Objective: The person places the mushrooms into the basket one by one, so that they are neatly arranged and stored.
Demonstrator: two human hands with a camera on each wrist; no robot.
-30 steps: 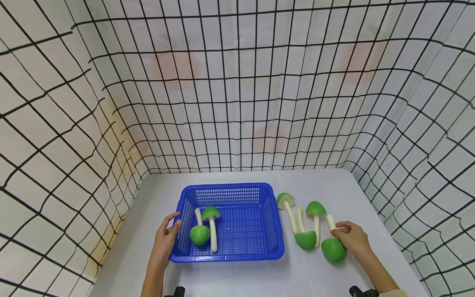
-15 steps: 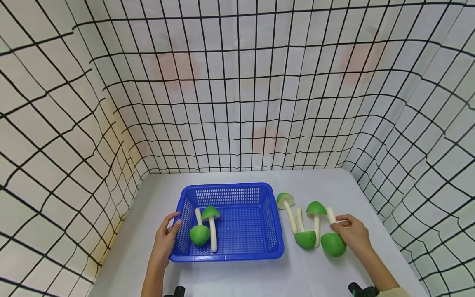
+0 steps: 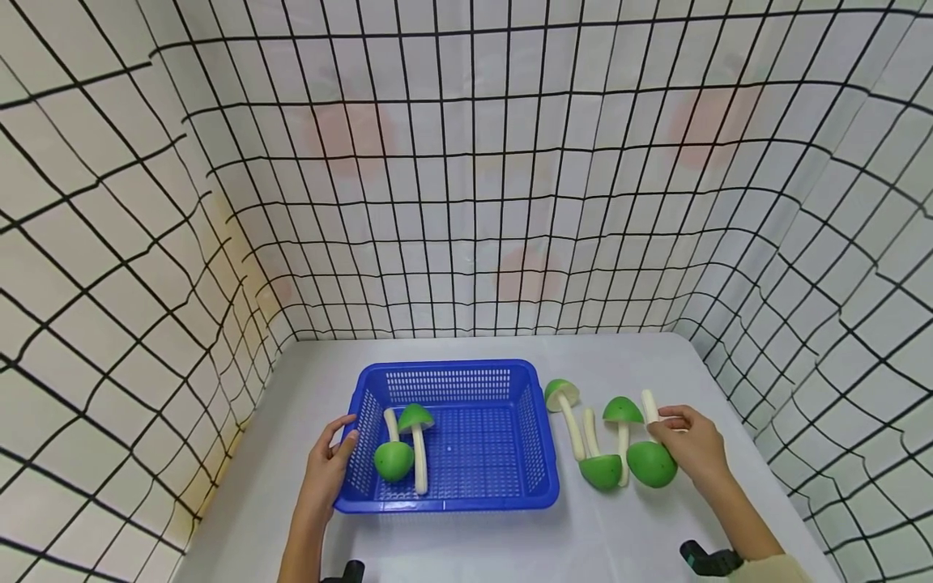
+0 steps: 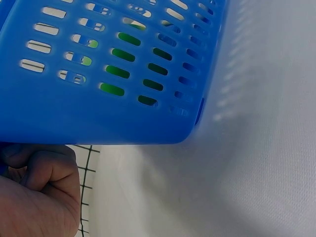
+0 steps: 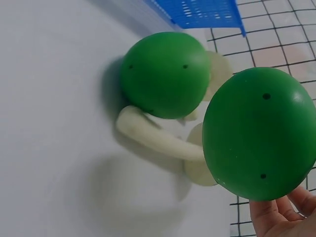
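Observation:
My right hand (image 3: 692, 445) pinches the pale stem of a toy mushroom (image 3: 652, 464) with a green cap. In the right wrist view that mushroom's dark-dotted cap (image 5: 259, 133) hangs off the table and hides most of its stem. My left hand (image 3: 325, 465) holds the left rim of a blue plastic basket (image 3: 445, 508); the left wrist view shows its fingers curled at the rim. Inside the basket, on its left side, lie two mushrooms, one cap down (image 3: 394, 461) and one cap up (image 3: 415, 418).
Between basket and right hand, several more green mushrooms lie on the white table (image 3: 503, 551): one at the back (image 3: 561, 395), one cap toward me (image 3: 601, 471), one cap away (image 3: 622, 410). Black wire mesh (image 3: 474, 202) stands around the back and sides.
The mushroom in my right hand has risen off the table and moved slightly away from me and left. My left hand and the basket stay in place.

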